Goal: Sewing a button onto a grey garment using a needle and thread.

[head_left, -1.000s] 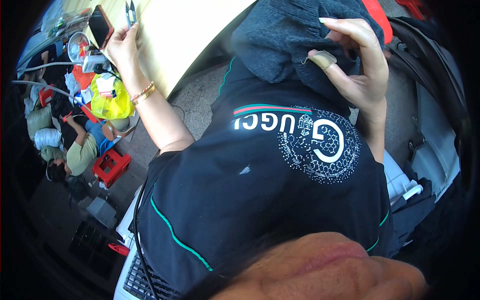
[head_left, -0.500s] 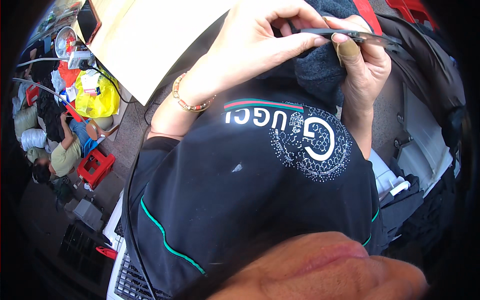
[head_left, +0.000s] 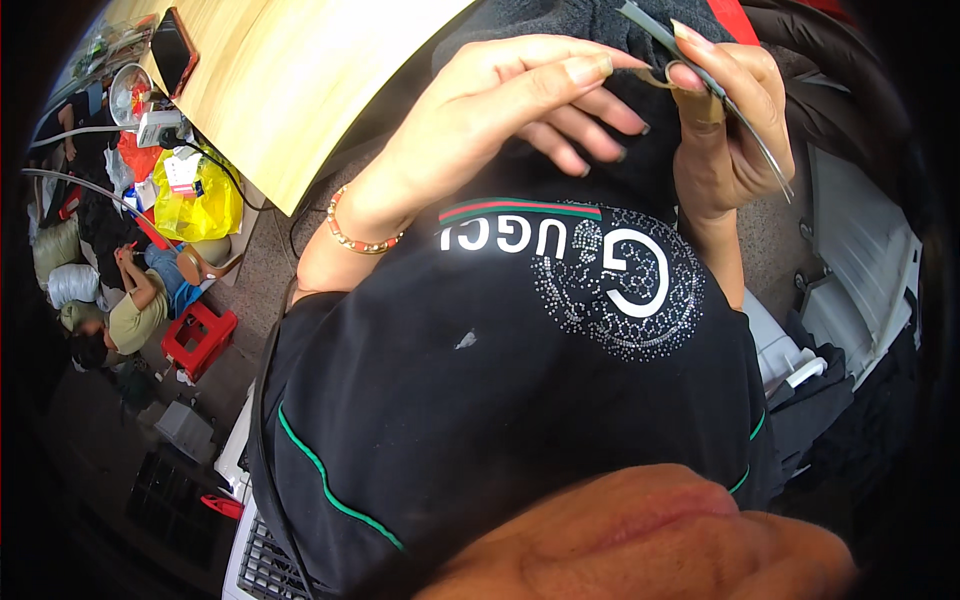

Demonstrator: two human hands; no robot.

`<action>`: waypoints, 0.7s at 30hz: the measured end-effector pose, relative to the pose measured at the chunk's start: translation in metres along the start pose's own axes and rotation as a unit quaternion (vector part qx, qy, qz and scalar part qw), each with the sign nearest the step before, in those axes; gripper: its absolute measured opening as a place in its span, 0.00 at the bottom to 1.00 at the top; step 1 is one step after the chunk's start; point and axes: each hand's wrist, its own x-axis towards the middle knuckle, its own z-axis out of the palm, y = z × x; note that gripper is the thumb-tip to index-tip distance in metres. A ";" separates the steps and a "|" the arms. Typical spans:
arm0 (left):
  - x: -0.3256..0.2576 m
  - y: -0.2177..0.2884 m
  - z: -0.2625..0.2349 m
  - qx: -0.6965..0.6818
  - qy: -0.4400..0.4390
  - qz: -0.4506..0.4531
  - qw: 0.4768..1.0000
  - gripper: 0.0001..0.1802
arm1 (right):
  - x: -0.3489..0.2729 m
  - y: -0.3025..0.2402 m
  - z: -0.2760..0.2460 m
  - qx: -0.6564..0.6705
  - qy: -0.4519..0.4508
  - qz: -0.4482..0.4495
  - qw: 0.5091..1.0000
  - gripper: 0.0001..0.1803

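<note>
The right hand (head_left: 725, 150) has its grip closed on a thin metal tool (head_left: 710, 85), apparently small snips or tweezers. The tool runs diagonally from the upper centre of the view down toward the right, passing between the thumb and the forefinger. A tan band wraps one finger of this hand, just beside the tool.

The left hand (head_left: 490, 120) is arched over a dark grey piece of fabric (head_left: 560, 25), which is held up in front of the chest at the top centre of the view. Its fingers (head_left: 575, 75) are curled and reach toward the right hand, the tips nearly meeting the right thumb. Whether they pinch the fabric cannot be told, as the contact point is hidden behind the fingers. A beaded bracelet (head_left: 362, 238) sits on the left wrist.

Below both hands lies the person's black shirt (head_left: 480, 400), with green piping and a rhinestone emblem.

The pale wooden worktop (head_left: 300, 80) occupies the upper left. A dark phone (head_left: 174, 48) lies on it near the far edge. Beyond the worktop edge, at the left, a yellow plastic bag (head_left: 200, 205) and a red plastic stool (head_left: 198, 338) are on the floor. Another person (head_left: 125, 315) is crouched close to the stool.
</note>
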 end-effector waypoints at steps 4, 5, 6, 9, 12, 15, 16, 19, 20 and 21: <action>0.009 -0.015 -0.008 0.015 0.003 0.026 1.000 0.25 | -0.014 -0.012 -0.016 0.003 0.018 0.118 0.993 0.10; 0.009 -0.019 -0.009 0.015 0.028 0.047 0.998 0.22 | -0.010 -0.004 -0.013 -0.041 0.052 0.044 0.997 0.09; 0.011 -0.021 -0.010 0.015 0.050 0.065 0.996 0.19 | -0.004 0.000 -0.006 0.020 0.090 0.042 0.995 0.09; 0.009 -0.030 -0.019 0.064 0.064 0.072 0.993 0.13 | -0.006 0.005 -0.016 0.072 0.040 0.116 0.990 0.11; 0.006 -0.020 -0.015 0.016 0.049 0.032 0.998 0.12 | -0.014 0.002 -0.042 0.065 -0.054 0.179 0.980 0.14; 0.006 -0.016 -0.013 -0.067 0.032 -0.004 0.997 0.17 | -0.009 0.000 -0.047 -0.019 -0.187 0.185 0.965 0.17; 0.006 -0.017 -0.015 -0.072 0.031 -0.001 0.997 0.17 | -0.006 -0.002 -0.048 -0.047 -0.230 0.185 0.954 0.18; 0.020 -0.033 -0.031 -0.002 -0.040 0.151 0.988 0.16 | -0.005 -0.007 -0.049 -0.026 -0.264 0.194 0.944 0.21; 0.025 -0.037 -0.035 0.074 -0.113 0.293 0.947 0.16 | -0.006 -0.007 -0.049 -0.021 -0.273 0.192 0.943 0.22; 0.021 -0.032 -0.029 0.073 -0.115 0.291 0.947 0.16 | -0.004 -0.007 -0.048 -0.038 -0.268 0.169 0.948 0.23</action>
